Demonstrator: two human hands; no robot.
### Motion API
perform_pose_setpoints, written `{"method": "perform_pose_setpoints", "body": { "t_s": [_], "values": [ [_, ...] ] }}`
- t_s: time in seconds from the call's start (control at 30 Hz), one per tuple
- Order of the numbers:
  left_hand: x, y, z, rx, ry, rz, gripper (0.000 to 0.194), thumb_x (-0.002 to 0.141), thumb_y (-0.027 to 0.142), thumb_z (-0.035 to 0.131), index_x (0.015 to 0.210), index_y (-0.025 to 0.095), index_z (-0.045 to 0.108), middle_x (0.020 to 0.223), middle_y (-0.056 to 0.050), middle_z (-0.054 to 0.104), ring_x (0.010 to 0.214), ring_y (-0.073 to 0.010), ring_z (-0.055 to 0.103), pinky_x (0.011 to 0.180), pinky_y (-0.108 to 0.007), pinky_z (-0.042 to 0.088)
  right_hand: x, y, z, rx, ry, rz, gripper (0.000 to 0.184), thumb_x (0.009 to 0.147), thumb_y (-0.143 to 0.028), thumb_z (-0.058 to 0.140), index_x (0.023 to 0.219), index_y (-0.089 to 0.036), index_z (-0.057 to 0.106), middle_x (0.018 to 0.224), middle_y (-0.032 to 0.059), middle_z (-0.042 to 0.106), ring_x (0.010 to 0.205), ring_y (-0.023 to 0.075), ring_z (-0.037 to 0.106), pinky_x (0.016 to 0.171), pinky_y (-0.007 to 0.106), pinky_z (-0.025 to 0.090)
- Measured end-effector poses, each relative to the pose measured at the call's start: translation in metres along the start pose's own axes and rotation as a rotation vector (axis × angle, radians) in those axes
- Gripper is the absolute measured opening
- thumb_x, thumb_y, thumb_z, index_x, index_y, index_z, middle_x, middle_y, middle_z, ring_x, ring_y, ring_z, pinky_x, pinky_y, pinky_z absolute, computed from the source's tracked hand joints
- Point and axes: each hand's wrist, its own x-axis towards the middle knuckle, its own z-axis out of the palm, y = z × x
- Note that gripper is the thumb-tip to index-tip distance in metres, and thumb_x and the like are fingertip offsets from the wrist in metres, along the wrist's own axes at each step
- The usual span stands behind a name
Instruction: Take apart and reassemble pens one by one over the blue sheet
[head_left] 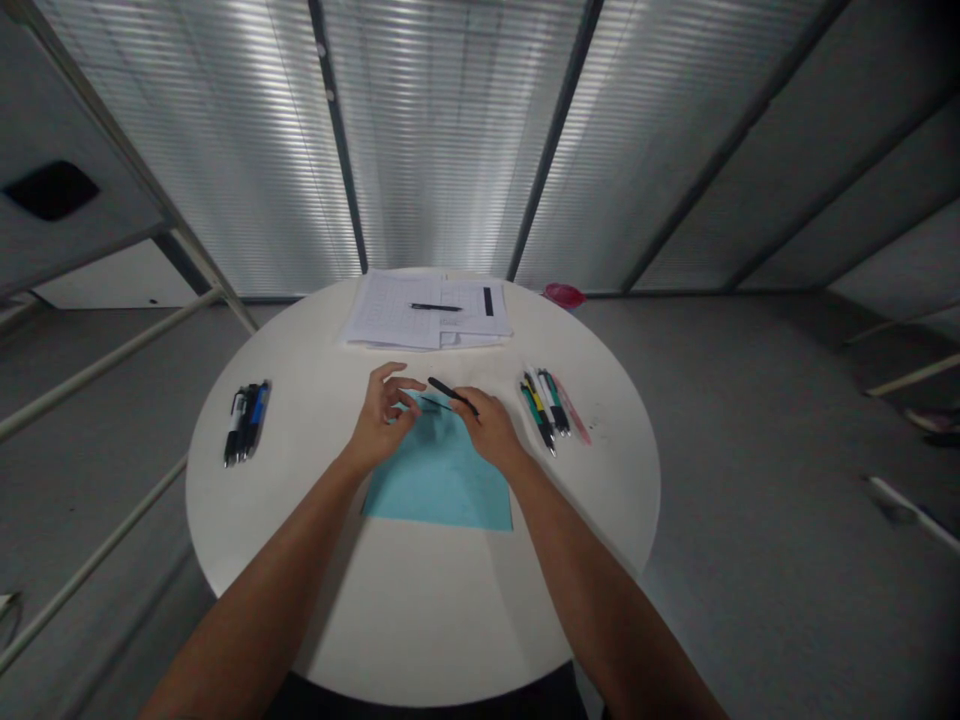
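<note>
While right hand (489, 430) clamps fingers on black pen (444, 392), left hand (381, 425) curls over blue paper sheet (439, 485), its grip unclear.

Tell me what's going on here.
A person is working at a round white table. The right hand holds a black pen above a light blue sheet, and the left hand is raised beside it, near a thin dark piece. Bundled pens lie to the left and right. Printed papers lie beyond, under another black pen.
</note>
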Motion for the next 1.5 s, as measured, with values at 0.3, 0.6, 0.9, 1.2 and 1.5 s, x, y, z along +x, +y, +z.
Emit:
{"method": "perform_pose_setpoints", "body": {
  "t_s": [0.3, 0.6, 0.9, 1.2, 1.5],
  "values": [
    [0.006, -0.017, -0.01, 0.188, 0.192, -0.01, 0.036, 0.068, 0.015, 0.06, 0.103, 0.021, 0.055, 0.09, -0.002, 0.058, 0.067, -0.0101, 0.051, 0.051, -0.018, 0.038, -0.001, 0.007, 0.002, 0.081, 0.167, 0.132, 0.029, 0.095, -0.037, 0.037, 0.116, -0.02, 0.048, 0.091, 0.0049, 0.066, 0.08, 0.0181, 0.062, 0.074, 0.03, 0.045],
    [0.007, -0.03, -0.013, 0.35, 0.181, 0.008, 0.03, 0.07, 0.013, 0.054, 0.099, 0.021, 0.055, 0.089, -0.002, 0.058, 0.066, -0.0105, 0.051, 0.051, -0.019, 0.039, -0.002, 0.005, 0.0, -0.33, 0.053, 0.129, 0.016, 0.087, -0.021, 0.048, 0.101, -0.02, 0.056, 0.096, 0.0054, 0.065, 0.094, 0.0214, 0.056, 0.084, 0.035, 0.032],
    [0.006, -0.031, -0.013, 0.424, 0.156, 0.009, 0.025, 0.072, 0.012, 0.051, 0.095, 0.019, 0.055, 0.091, -0.002, 0.058, 0.065, -0.0101, 0.05, 0.052, -0.019, 0.04, -0.004, 0.0, -0.002, -0.499, -0.082, 0.155, 0.007, 0.084, -0.026, 0.059, 0.089, -0.023, 0.063, 0.089, 0.0025, 0.065, 0.09, 0.0205, 0.052, 0.078, 0.034, 0.025],
    [0.007, -0.028, -0.014, 0.512, 0.135, 0.044, 0.014, 0.08, 0.022, 0.054, 0.087, 0.017, 0.064, 0.083, -0.003, 0.063, 0.065, -0.0124, 0.053, 0.058, -0.024, 0.042, 0.0, 0.005, 0.0, -0.309, 0.08, 0.14, 0.01, 0.087, -0.021, 0.055, 0.096, -0.022, 0.061, 0.097, 0.0047, 0.066, 0.095, 0.0222, 0.054, 0.081, 0.036, 0.03],
    [0.006, -0.026, -0.002, 0.474, -0.087, 0.144, 0.02, 0.084, 0.034, 0.057, 0.081, 0.024, 0.074, 0.094, -0.004, 0.073, 0.087, -0.0198, 0.062, 0.083, -0.033, 0.045, -0.002, -0.003, 0.007, -0.059, -0.015, -0.05, 0.007, 0.089, -0.024, 0.054, 0.092, -0.021, 0.059, 0.09, 0.0027, 0.063, 0.089, 0.0182, 0.055, 0.08, 0.032, 0.035]
  ]
}}
